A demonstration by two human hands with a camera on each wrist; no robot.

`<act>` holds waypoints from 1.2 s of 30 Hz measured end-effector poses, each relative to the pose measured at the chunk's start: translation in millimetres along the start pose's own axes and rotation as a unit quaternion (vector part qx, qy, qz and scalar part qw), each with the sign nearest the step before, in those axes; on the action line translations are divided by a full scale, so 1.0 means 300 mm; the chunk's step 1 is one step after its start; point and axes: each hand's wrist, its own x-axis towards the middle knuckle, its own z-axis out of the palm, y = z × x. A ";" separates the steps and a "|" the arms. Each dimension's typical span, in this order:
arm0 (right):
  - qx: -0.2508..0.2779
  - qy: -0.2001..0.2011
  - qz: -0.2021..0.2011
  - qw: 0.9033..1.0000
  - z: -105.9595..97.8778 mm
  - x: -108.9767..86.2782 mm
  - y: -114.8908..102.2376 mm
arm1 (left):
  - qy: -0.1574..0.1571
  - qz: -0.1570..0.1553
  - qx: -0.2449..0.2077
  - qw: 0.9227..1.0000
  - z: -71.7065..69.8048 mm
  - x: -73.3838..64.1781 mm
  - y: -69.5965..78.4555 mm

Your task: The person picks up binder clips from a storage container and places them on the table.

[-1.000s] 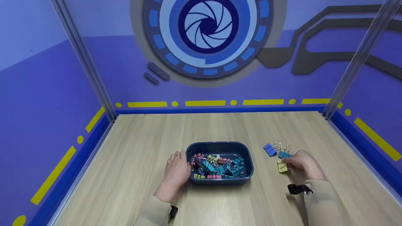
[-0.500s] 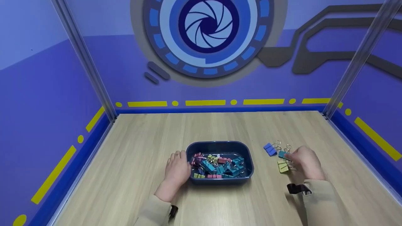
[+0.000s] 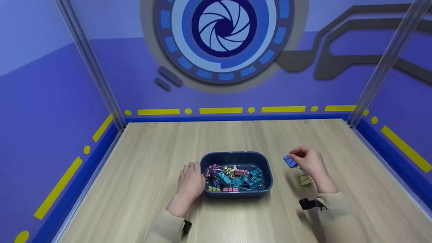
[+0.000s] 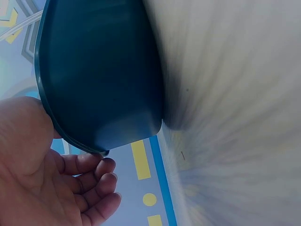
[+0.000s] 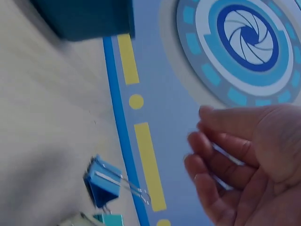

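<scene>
- Blue walls [image 3: 135, 74] with yellow dashes, standing along the far, left and right edges of the wooden surface [image 3: 158, 145].
- Dark box [image 3: 236, 195], set about midway between the left and right edges of the surface, well in from the far edge; unmoved over the last second.
- Left hand [image 3: 190, 182] at the left end of the box, fingers bent and holding the rim, thumb partly hidden behind it; same place as a second ago, apparently for steadying.
- Right hand [image 3: 312, 165] raised between the box and the surface's right edge, fingers loosely bent, thumb tip close to the forefinger, nothing visible between them. Just shifted from the yellow clip [image 3: 305, 180] to the teal clip [image 5: 113, 220], then up and across over the blue clip [image 3: 289, 162].
- Pile of clips [image 3: 222, 180] inside the box, mostly teal, some red, pink and yellow; seemingly unchanged.
- Yellow clip, now let go, lying farthest of the three from the surface's far edge.
- Blue clip, nearest that edge, partly covered by the right hand.
- Teal clip, between those two, mostly hidden in the head view. Probably released as well, so likely all three set out, fingers free.
</scene>
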 end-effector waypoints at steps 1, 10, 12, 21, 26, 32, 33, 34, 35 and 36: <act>0.004 0.006 -0.014 1.000 0.017 0.001 -0.011 | -0.002 -0.001 -0.001 1.000 -0.001 0.000 0.000; 0.075 0.029 -0.121 0.989 0.168 -0.006 -0.105 | 0.003 0.000 0.003 1.000 0.001 0.004 0.000; 0.085 0.026 -0.140 0.986 0.199 -0.009 -0.130 | 0.005 0.001 0.006 1.000 0.002 0.005 -0.001; 0.072 -0.043 -0.144 0.986 0.323 -0.032 -0.258 | 0.005 0.002 0.002 1.000 -0.001 0.005 0.001; 0.065 -0.086 -0.080 0.991 0.377 -0.049 -0.325 | 0.009 0.004 0.001 1.000 0.002 0.004 0.000; 0.072 -0.117 -0.015 0.990 0.415 -0.071 -0.386 | 0.020 0.009 0.007 1.000 0.006 0.002 -0.003; 0.071 -0.121 -0.008 0.990 0.421 -0.074 -0.394 | 0.023 0.010 0.007 1.000 0.007 0.003 -0.003; 0.066 -0.121 -0.006 0.990 0.426 -0.078 -0.402 | 0.023 0.010 0.007 1.000 0.008 0.002 -0.003; 0.057 -0.118 -0.005 0.991 0.431 -0.080 -0.410 | 0.023 0.010 0.007 1.000 0.008 0.002 -0.003; 0.047 -0.116 -0.006 0.992 0.437 -0.083 -0.416 | 0.022 0.009 0.006 1.000 0.008 0.002 -0.003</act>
